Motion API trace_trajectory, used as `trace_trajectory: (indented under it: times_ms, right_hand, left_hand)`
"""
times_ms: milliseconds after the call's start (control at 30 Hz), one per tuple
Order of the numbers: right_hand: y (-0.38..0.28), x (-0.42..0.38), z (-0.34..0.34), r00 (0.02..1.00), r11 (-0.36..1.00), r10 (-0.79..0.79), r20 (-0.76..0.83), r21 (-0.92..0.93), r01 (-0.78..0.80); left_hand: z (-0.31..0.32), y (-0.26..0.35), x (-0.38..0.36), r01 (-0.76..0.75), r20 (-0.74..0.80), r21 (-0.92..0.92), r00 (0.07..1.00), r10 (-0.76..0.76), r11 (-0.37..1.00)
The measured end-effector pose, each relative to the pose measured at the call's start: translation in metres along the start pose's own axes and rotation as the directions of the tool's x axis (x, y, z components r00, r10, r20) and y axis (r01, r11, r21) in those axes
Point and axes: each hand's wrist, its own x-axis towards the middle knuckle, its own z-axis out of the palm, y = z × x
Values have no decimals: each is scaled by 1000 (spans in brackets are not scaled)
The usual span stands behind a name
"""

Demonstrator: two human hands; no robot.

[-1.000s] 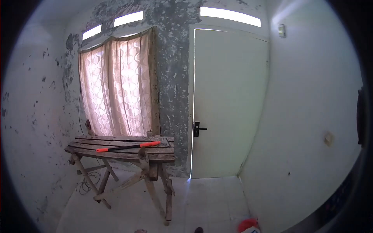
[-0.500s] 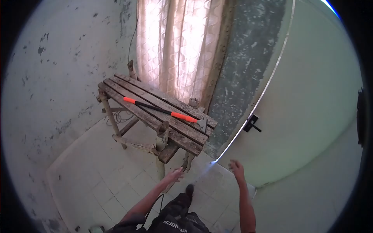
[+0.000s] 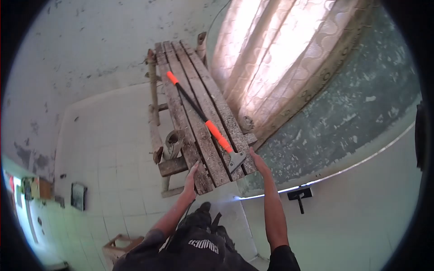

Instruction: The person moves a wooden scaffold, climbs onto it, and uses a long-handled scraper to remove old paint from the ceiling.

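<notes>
A slatted wooden bench (image 3: 183,115) stands in the middle of the view, its near end toward me. My left hand (image 3: 190,183) grips the left edge at this end, thumb side up and fingers partly hidden. On the opposite edge, my right hand (image 3: 258,162) holds the bench near its corner, its fingers mostly out of sight. Lying lengthwise on the slats is a long-handled scraper (image 3: 195,107) with orange and black grip sections. Its metal head (image 3: 236,161) rests between my two hands, touched by neither.
Light curtains (image 3: 275,58) hang behind the bench beside a patchy grey wall (image 3: 332,122). A black door handle (image 3: 300,195) is at the right. On the tiled floor (image 3: 122,158) are a dark framed item (image 3: 78,196) and a wooden stool (image 3: 122,244) at lower left.
Both hands have moved from the air in front of the bench onto its near-end edges. The view has turned and come closer, and more floor shows at the left.
</notes>
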Motion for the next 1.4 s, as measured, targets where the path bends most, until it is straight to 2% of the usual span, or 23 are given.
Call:
trace_trajectory:
  times_ms: [33, 100, 200, 300, 433, 500, 600, 733, 800, 900, 1000, 1133, 1200, 1233, 1267, 1333, 1400]
  right_hand:
    - [-8, -5, 1, 999, 998, -24, 44, -49, 26]
    - [-13, -3, 10, 992, 995, -41, 116, -83, 51]
    - [4, 8, 11, 994, 999, -21, 104, -45, 25]
    - [6, 5, 18, 999, 998, 50, 22, -50, -49]
    - [18, -8, 28, 1000, 1000, 2, -6, -15, -2]
    - [18, -28, 26, 1000, 1000, 22, -10, 10, -22]
    - [18, -57, 24, 999, 1000, 30, -36, 9, -30]
    - [9, -104, 9, 998, 996, 56, 25, 67, -57]
    - [19, -116, 1, 999, 999, 41, -19, 37, -40]
    - [20, -155, -10, 997, 999, 47, -61, -8, -47]
    - [35, -191, -23, 996, 995, 84, 9, 55, -85]
    - [69, -229, -37, 999, 996, 31, 6, 80, -31]
    - [89, -251, -39, 998, 994, -38, -39, 97, 42]
    - [88, -273, -44, 998, 998, -5, -66, 55, 9]
    - [115, -275, -40, 997, 999, 0, -76, 49, 4]
    - [150, -287, -39, 997, 987, -58, -46, 150, 64]
    - [145, -328, -53, 1000, 988, -10, 4, 154, 9]
  left_hand:
    - [0, -4, 5, 2, 38, -55, 999, 0, 999]
    - [8, -3, 3, -37, 10, -37, 999, 38, 999]
    - [2, -4, 11, -57, -32, 6, 998, 57, 998]
    - [5, 0, 2, -62, -82, 65, 994, 67, 996]
    - [0, 5, -7, -35, -120, 140, 991, 52, 990]
    - [-1, -3, -20, -26, -121, 145, 992, 44, 989]
    - [10, -11, -42, -92, -148, 137, 983, 112, 986]
    - [8, -25, -78, -64, -142, 117, 987, 80, 991]
    - [15, -33, -92, -25, -157, 145, 986, 48, 989]
    - [11, -61, -111, -78, -134, 105, 987, 92, 991]
    - [22, -87, -152, -100, -180, 148, 976, 126, 984]
    - [39, -118, -196, -118, -215, 181, 964, 157, 976]
    - [30, -140, -224, -75, -216, 195, 969, 118, 978]
    - [24, -150, -234, -71, -208, 174, 972, 107, 982]
    - [11, -168, -235, -63, -201, 169, 975, 97, 984]
    - [19, -183, -263, -71, -308, 213, 941, 136, 974]
    - [11, -205, -288, -44, -278, 170, 956, 90, 984]
